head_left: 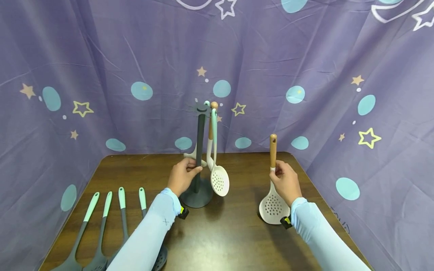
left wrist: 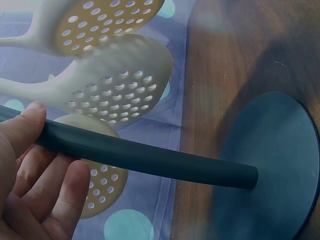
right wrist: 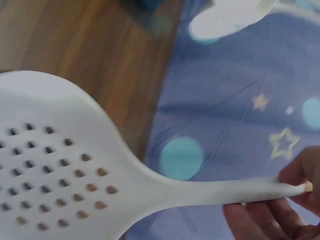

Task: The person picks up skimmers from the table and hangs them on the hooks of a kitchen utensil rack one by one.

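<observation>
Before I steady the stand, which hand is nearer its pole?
Left. The left hand holds the dark pole; the right hand is well to its right, holding a perforated skimmer.

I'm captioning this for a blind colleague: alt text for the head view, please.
A person's left hand grips a dark stand hung with pale utensils; their right hand holds a tan-handled skimmer. Four green-handled utensils lie on the left of the table.

A purple curtain (head_left: pixel 261 49) hangs from 9 through 12 to 3 o'clock in the head view, printed with blue spots (head_left: pixel 222 89) and stars (head_left: pixel 201 71). At 6 o'clock spreads a brown wooden surface (head_left: pixel 230 237); four mint-handled grey utensils (head_left: pixel 122 201) lie side by side at 8.
</observation>
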The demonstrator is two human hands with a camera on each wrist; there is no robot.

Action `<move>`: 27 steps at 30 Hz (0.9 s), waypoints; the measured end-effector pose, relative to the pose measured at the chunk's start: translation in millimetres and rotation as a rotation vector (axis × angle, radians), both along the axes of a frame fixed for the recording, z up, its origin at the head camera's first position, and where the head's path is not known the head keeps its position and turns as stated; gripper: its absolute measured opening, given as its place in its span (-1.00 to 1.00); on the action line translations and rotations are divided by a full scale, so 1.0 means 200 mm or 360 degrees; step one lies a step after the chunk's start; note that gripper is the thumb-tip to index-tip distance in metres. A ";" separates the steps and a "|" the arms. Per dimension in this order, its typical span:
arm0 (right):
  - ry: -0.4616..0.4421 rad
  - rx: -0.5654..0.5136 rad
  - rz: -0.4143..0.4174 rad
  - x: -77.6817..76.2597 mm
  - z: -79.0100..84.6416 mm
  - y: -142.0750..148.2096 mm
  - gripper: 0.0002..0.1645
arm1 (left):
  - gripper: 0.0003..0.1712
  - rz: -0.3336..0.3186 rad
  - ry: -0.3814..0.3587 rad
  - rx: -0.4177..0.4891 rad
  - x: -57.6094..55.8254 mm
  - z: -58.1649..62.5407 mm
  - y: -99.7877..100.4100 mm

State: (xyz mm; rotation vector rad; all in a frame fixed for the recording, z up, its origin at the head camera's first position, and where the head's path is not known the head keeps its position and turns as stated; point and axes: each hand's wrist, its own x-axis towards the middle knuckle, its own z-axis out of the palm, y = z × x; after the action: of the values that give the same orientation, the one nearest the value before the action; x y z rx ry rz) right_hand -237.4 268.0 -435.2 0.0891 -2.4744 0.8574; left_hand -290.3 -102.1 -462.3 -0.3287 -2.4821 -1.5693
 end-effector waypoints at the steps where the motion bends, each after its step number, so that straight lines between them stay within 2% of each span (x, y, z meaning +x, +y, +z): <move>1: 0.0036 -0.0029 0.0023 0.00 0.02 -0.03 -0.62 | -0.70 -0.0001 -0.0004 0.0002 0.00 0.00 0.00; 7: 0.0206 -0.0241 0.0214 0.02 0.14 -0.20 -0.43 | -0.71 0.0004 -0.0017 0.0018 0.01 0.02 0.00; 12: 0.0316 -0.0361 0.0358 0.05 0.21 -0.34 -0.39 | -0.72 0.0011 -0.0016 0.0025 0.02 0.01 0.01; 16: 0.0342 -0.0457 0.0435 0.07 0.24 -0.42 -0.38 | -0.71 0.0019 -0.0019 0.0031 0.02 0.00 0.01; 23: 0.0429 -0.0733 0.0507 0.08 0.27 -0.54 -0.70 | -0.71 0.0030 -0.0017 0.0024 0.02 -0.01 0.01; 27: 0.0523 -0.0748 0.0583 0.09 0.28 -0.61 -0.76 | -0.70 0.0032 -0.0010 0.0041 0.02 0.00 0.01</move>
State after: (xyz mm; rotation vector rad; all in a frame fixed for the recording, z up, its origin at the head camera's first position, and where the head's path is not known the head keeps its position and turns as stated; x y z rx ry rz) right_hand -219.1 145.3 -378.2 0.4851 -1.9247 1.4294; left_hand -286.8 -100.0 -461.8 -0.2943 -2.4594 -1.5957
